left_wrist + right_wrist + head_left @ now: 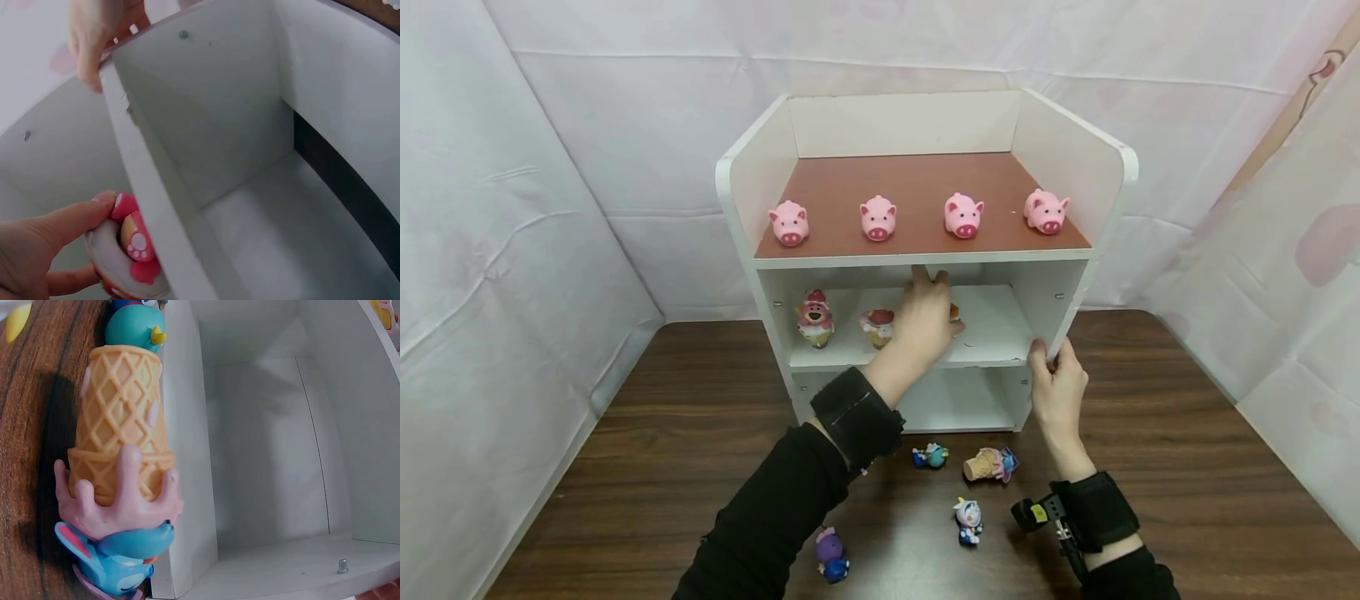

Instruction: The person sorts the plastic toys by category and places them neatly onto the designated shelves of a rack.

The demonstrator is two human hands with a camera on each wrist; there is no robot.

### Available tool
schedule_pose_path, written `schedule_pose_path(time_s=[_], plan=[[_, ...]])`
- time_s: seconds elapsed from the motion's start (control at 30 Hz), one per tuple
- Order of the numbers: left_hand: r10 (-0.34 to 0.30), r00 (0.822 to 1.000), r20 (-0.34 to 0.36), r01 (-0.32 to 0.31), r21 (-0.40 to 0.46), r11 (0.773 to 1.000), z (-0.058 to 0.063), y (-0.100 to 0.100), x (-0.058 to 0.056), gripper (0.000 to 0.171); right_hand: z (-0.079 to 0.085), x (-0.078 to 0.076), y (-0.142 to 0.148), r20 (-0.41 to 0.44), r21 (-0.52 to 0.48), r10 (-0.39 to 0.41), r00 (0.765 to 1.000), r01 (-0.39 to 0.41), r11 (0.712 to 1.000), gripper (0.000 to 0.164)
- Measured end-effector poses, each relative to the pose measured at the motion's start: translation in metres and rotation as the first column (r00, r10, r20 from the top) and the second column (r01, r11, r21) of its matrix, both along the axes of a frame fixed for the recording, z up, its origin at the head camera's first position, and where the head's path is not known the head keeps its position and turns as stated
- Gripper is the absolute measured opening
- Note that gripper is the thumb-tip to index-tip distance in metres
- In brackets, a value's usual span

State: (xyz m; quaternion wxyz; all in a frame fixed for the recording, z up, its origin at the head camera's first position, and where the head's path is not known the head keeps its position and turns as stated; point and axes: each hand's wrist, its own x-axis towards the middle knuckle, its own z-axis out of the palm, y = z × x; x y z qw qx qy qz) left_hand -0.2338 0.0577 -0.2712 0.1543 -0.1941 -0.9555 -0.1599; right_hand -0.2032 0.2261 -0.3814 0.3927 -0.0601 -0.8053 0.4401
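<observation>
Left hand [922, 323]: pinches pink-and-white figurine [134, 244] behind front edge of middle shelf [996, 321]
Right hand [1058, 390]: fingers grip right edge of cabinet [1045, 283]

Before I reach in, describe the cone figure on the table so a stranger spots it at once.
Start at the white shelf unit on the dark wooden table, then drop to the tabletop before its lower right corner. The cone figure lies there on its side. Unlike the teal toy to its left, it has a tan waffle cone, pink drips and a blue head.
</observation>
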Motion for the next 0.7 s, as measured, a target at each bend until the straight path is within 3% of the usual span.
schedule_pose_path(time_s=[0.27, 0.43, 0.7], plan=[[0.001, 0.987, -0.160, -0.007, -0.041, 0.999, -0.011, 0.006, 0.010, 0.058, 0.000, 0.000, -0.001, -0.041, -0.010, 0.008, 0.999, -0.009, 1.000, 0.027], [-0.016, 0.980, -0.198, 0.012, -0.022, 1.000, -0.014, 0.005, 0.016, 0.058, 0.000, -0.001, 0.000, -0.021, 0.013, -0.003, 1.000, 0.004, 1.000, 0.024], [-0.037, 0.963, -0.267, 0.029, -0.034, 0.999, -0.017, 0.000, 0.024, 0.043, 0.000, 0.000, 0.000, -0.005, 0.011, -0.004, 1.000, 0.004, 1.000, 0.022]])
